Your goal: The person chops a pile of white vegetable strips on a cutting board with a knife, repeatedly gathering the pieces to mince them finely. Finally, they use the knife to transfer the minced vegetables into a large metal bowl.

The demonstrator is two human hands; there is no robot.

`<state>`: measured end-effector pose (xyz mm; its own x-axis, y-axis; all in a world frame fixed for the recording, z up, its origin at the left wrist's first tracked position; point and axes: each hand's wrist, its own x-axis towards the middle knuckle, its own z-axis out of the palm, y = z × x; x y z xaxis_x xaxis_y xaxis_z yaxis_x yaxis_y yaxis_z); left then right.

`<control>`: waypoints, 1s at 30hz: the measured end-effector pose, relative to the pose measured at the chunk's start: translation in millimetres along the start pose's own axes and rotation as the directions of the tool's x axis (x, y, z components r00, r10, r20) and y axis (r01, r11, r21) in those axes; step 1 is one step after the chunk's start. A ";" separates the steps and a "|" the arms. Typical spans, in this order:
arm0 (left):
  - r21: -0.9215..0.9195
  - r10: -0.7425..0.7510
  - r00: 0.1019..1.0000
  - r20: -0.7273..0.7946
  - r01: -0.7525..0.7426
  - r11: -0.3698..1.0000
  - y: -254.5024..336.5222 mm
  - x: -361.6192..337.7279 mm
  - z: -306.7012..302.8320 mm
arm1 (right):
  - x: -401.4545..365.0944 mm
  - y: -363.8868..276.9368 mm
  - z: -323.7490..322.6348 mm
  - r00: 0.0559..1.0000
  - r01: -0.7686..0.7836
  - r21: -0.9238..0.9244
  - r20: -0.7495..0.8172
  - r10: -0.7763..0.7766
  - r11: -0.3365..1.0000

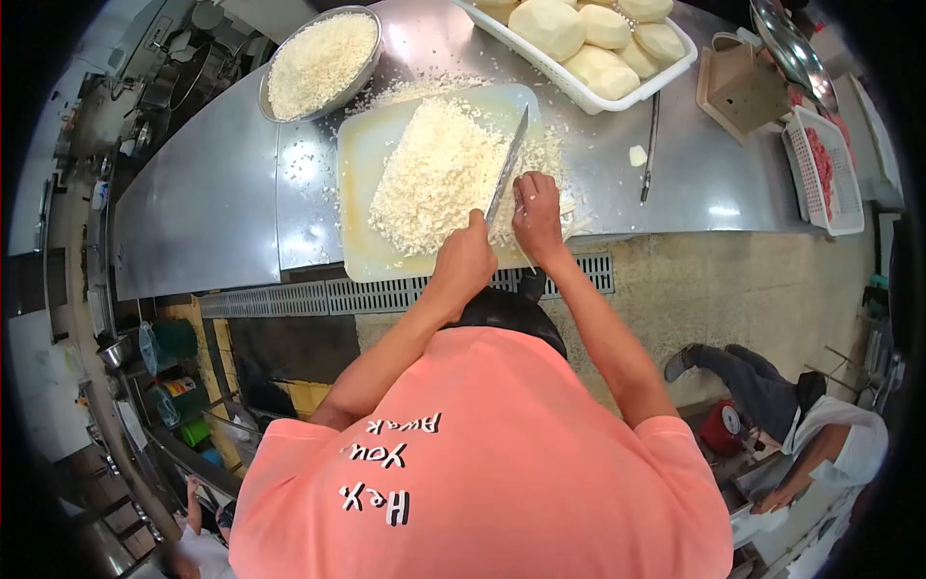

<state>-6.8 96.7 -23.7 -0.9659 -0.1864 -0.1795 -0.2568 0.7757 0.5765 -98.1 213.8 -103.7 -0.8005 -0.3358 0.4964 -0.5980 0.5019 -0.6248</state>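
Note:
My left hand (pixel 465 256) grips the handle of a big knife (pixel 508 164), whose blade lies across the right side of a white cutting board (pixel 359 159). A large heap of finely chopped white pieces (pixel 434 179) covers the board. My right hand (pixel 536 207) presses down on a few white strips at the board's right edge, right beside the blade. Both arms reach out from a pink shirt.
On the steel counter (pixel 203 203) stand a metal bowl (pixel 323 63) of chopped pieces and a white tray (pixel 632 95) of peeled potatoes. A thin tool (pixel 649 145), a cardboard box (pixel 743 87) and a basket of red meat (pixel 825 174) lie right. Another person (pixel 820 439) crouches lower right.

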 end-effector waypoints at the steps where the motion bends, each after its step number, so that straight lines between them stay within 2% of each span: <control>1: 0.029 -0.040 0.999 0.020 0.039 0.999 -4.6 2.1 5.7 | -1.2 -1.7 -1.7 1.000 -0.001 0.004 0.006 0.001 1.000; 2: 0.031 0.015 1.000 -0.008 -0.015 0.999 -10.0 10.1 9.8 | 0.2 -1.4 -4.3 0.999 -0.015 0.026 0.040 0.014 1.000; 4: 0.027 0.029 1.000 -0.009 -0.029 0.999 2.1 8.0 -10.0 | 5.1 0.3 -14.8 0.997 -0.017 0.043 0.076 0.013 0.999; 6: 0.029 0.083 0.996 -0.037 -0.082 0.996 3.2 0.1 -22.7 | 11.1 1.8 -24.8 0.971 -0.153 0.116 0.203 0.127 0.981; 7: 0.034 0.086 0.996 -0.036 -0.085 0.996 0.5 -0.9 -19.6 | 12.4 3.2 -27.6 0.972 -0.155 0.119 0.198 0.129 0.981; 9: 0.084 -0.003 0.999 -0.032 0.006 0.996 -4.2 -2.7 -12.9 | 11.9 6.0 -33.2 0.994 -0.056 0.159 0.101 0.040 0.986; 11: 0.074 0.001 1.000 -0.009 -0.001 0.997 -8.0 9.6 -15.0 | 9.1 8.4 -38.8 0.987 -0.035 0.168 0.160 0.007 0.985; 13: 0.060 0.012 1.000 0.008 -0.012 0.998 -4.3 11.8 -23.7 | 9.3 0.6 -47.7 0.958 0.048 0.038 0.282 -0.056 0.998; 16: 0.060 -0.004 0.999 -0.033 0.006 0.998 -1.1 -0.2 -35.5 | -1.3 -5.2 -46.5 0.937 0.021 0.027 0.347 -0.029 0.999; 17: 0.063 0.001 1.000 -0.028 0.001 0.998 -8.2 3.9 -28.0 | -4.0 -3.4 -42.1 0.939 0.015 0.024 0.343 -0.023 1.000; 19: 0.077 0.003 0.998 -0.055 0.001 0.997 -17.6 10.5 -15.9 | -13.2 -2.7 -31.5 0.974 -0.018 0.070 0.226 0.001 0.997; 20: 0.075 -0.002 0.999 -0.054 0.006 0.997 -24.2 12.7 -12.4 | -18.5 -3.5 -26.2 0.973 -0.018 0.071 0.231 0.001 0.997; 22: 0.038 -0.041 0.998 0.039 0.039 0.998 -5.9 17.4 -33.6 | -20.1 -5.7 -21.8 0.988 -0.045 0.053 0.151 0.037 0.998; 23: 0.039 -0.039 0.999 0.035 0.037 0.999 -3.3 13.4 -36.7 | -20.4 -6.6 -22.8 0.988 -0.042 0.052 0.149 0.034 0.998; 25: 0.049 0.044 0.998 -0.043 -0.041 0.998 0.3 -3.4 -38.2 | -20.5 -10.7 -26.3 0.992 -0.032 0.034 0.125 0.028 0.999; 27: 0.022 0.028 0.999 -0.033 -0.028 0.999 -4.1 -4.7 -22.0 | -17.3 -13.8 -32.7 0.994 -0.035 0.061 0.107 0.028 0.998; 29: 0.062 0.096 0.995 -0.031 -0.094 0.994 -21.9 5.3 2.7 | -18.9 -14.1 -34.4 0.994 -0.029 0.089 0.104 0.020 0.996; 30: 0.058 0.101 0.995 0.002 -0.101 0.993 -18.8 9.2 -4.2 | -17.7 -11.2 -33.0 0.996 -0.040 0.105 0.079 0.031 0.994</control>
<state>-11.0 77.9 -32.9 -0.9868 -0.1061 -0.1224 -0.1561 0.8239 0.5447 -76.0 240.5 -85.6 -0.8195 -0.3820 0.4272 -0.5666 0.4286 -0.7037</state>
